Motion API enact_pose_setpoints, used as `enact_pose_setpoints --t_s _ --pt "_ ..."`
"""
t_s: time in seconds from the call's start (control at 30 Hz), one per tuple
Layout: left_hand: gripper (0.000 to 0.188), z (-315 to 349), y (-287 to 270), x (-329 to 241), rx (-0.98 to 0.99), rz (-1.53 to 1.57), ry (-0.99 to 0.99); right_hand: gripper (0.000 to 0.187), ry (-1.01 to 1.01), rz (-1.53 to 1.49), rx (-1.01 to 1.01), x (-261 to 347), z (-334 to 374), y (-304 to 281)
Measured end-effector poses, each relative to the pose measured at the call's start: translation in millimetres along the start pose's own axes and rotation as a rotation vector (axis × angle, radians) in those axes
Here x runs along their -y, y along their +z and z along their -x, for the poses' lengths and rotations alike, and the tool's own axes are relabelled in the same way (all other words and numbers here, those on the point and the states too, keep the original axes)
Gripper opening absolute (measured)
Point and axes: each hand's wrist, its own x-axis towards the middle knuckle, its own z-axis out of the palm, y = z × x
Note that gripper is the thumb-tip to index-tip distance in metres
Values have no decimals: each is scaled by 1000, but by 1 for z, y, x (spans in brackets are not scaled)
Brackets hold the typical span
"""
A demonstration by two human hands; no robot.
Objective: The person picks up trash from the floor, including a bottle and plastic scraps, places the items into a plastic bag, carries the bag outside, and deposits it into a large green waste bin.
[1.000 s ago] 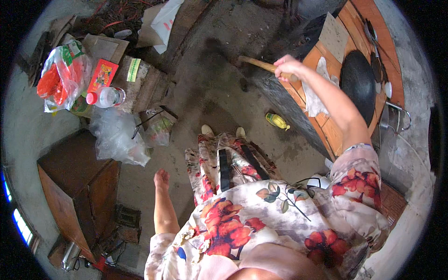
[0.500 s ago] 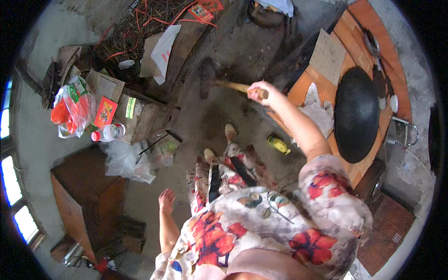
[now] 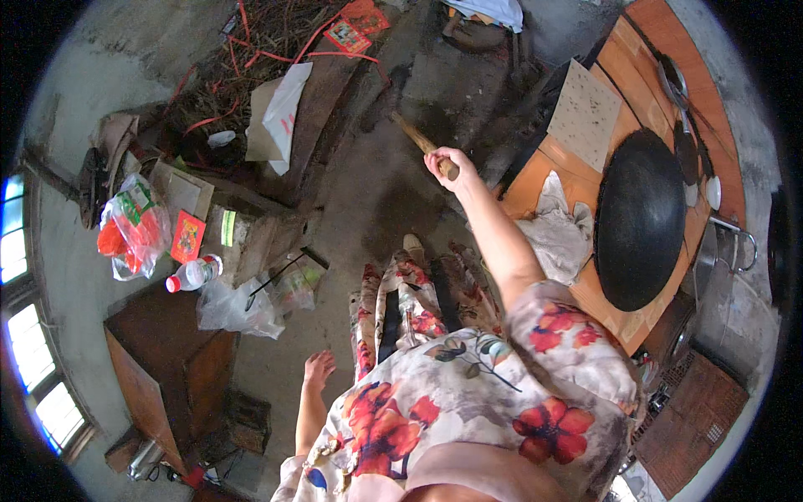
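My right hand [image 3: 447, 167] is closed around the thick end of a light wooden stick [image 3: 410, 131], held out ahead of me over the dark floor. The stick points away and to the left; what its far end is like is too blurred to tell. My left hand [image 3: 318, 368] hangs low at my left side, fingers loosely apart, with nothing in it. To the right of my right forearm lies a crumpled pale cloth [image 3: 556, 234] on the tiled stove top [image 3: 544, 163].
A large black wok [image 3: 640, 222] is set in the stove top, with a ladle [image 3: 672, 79] beyond it. At left, a plastic bottle [image 3: 196, 273], red packet [image 3: 188, 237] and bags [image 3: 238, 308] lie around a worn box. Brushwood [image 3: 276, 33] is heaped at the far left.
My right hand has moved slightly left, and the stick now slants more steeply away. My left hand has shifted a little right and down. The yellow bottle on the floor no longer shows.
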Motion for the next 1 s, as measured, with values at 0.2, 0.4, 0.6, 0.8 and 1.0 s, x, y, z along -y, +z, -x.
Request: enact_pose_setpoints --t_s 0.2,0.4,0.6,0.8,1.0 --pt "23 -16 -31 -11 -76 -9 56 15 -219 302 -80 -13 29 -19" --pt "24 -28 -38 -9 -74 71 134 9 -487 702 -87 -86 110 -51" --pt "22 -35 -38 26 82 -126 -41 9 27 379 -36 -76 118 -97" --pt "24 -25 -77 42 27 -84 76 35 -419 965 -188 -139 119 -100" --pt "24 -14 -116 68 -90 -12 103 13 -347 583 41 -181 129 -94"
